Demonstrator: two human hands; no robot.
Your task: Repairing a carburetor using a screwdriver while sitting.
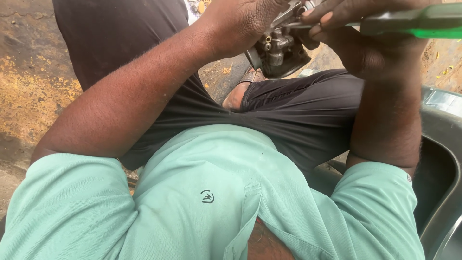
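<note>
My left hand [240,24] grips a grey metal carburetor [279,50] near the top of the view, holding it over my lap. My right hand [356,38] is wrapped around a screwdriver with a translucent green handle [418,21]; its metal shaft points left onto the top of the carburetor. The shaft's tip is hidden between my fingers and the part. Both forearms reach up from the mint green shirt [211,192] I wear.
My legs in dark trousers [298,110] are folded beneath the hands, with a sandalled foot [243,89] showing between them. Stained yellow-brown ground [29,86] lies to the left. A dark grey curved plastic body panel [440,159] stands at the right edge.
</note>
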